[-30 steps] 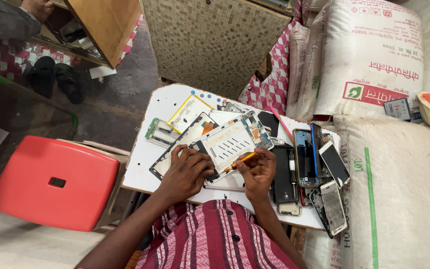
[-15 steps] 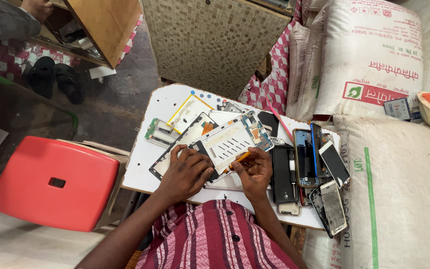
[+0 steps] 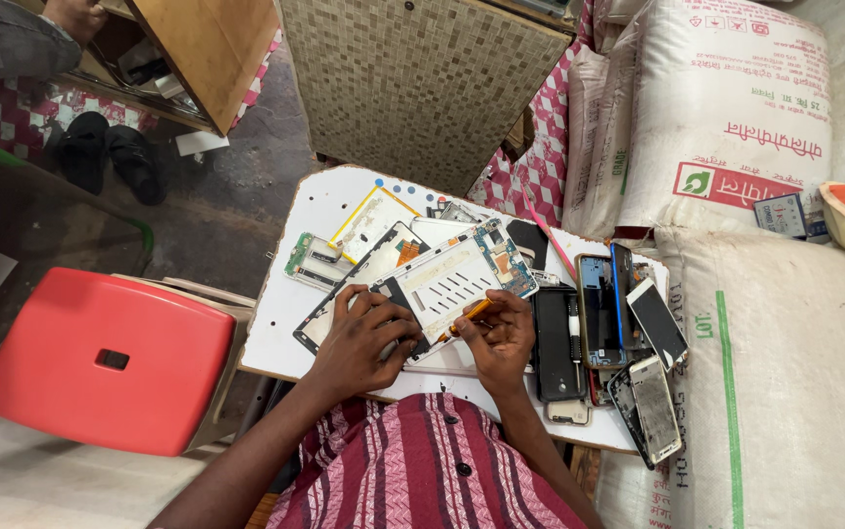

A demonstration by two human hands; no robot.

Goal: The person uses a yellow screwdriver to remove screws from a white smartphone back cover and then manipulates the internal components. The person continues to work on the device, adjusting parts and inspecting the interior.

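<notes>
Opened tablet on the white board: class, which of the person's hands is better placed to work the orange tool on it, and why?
Right, probably: the right hand already grips the orange tool over the opened tablet, while the left hand presses it down.

Left hand (image 3: 363, 338) flat on opened tablet (image 3: 422, 289), mid white desk (image 3: 310, 211). Right hand (image 3: 501, 338) pinches orange tool (image 3: 469, 313), tip on tablet's near edge. Phones (image 3: 628, 343) piled right. Red stool (image 3: 104, 358) left. Sacks (image 3: 736, 108) far right.
</notes>
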